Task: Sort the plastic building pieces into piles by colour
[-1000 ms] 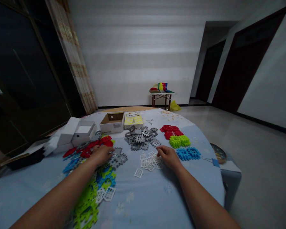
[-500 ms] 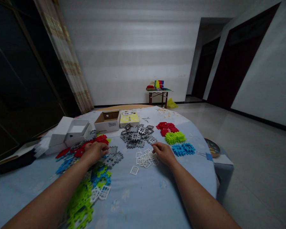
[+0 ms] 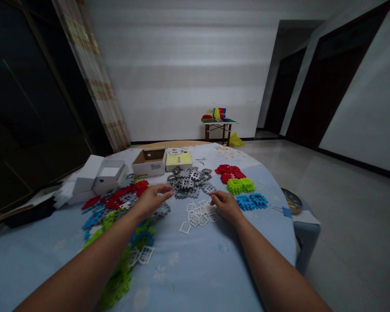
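Left hand (image 3: 151, 200) hovers open, fingers spread, empty, just short of the grey tile pile (image 3: 190, 183) at 12 o'clock on the bench (image 3: 198, 268). Right hand (image 3: 223, 204) rests curled on the white window pieces (image 3: 199, 214); can't tell if it pinches one. Best approach, I'd judge: pick one grey tile off the pile's near edge and keep the sorted red stack (image 3: 229, 172) undisturbed.

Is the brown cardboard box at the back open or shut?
Open: the brown cardboard box has no lid on, and its inner walls and floor show.
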The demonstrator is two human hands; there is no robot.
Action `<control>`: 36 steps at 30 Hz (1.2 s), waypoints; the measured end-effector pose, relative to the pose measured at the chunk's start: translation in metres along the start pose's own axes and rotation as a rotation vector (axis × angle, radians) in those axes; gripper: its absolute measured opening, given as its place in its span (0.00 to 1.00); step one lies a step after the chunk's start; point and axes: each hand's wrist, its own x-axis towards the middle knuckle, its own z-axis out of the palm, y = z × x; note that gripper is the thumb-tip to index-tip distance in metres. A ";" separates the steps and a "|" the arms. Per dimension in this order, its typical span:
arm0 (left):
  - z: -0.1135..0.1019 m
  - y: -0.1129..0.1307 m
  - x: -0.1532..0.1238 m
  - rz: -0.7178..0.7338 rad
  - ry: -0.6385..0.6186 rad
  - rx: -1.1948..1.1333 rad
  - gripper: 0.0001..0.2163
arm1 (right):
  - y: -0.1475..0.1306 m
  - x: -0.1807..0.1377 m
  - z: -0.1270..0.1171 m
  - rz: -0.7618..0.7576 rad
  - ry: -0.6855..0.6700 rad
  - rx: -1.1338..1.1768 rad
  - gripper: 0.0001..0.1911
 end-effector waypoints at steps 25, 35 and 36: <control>-0.040 -0.080 -0.044 -0.001 0.013 0.634 0.09 | 0.011 -0.002 0.002 0.019 0.006 0.004 0.18; -0.056 -0.066 -0.052 -0.099 0.202 0.441 0.15 | 0.009 -0.002 0.000 0.025 -0.002 -0.010 0.18; -0.057 -0.063 -0.052 -0.120 0.198 0.392 0.16 | 0.009 -0.002 0.000 0.028 -0.001 -0.010 0.18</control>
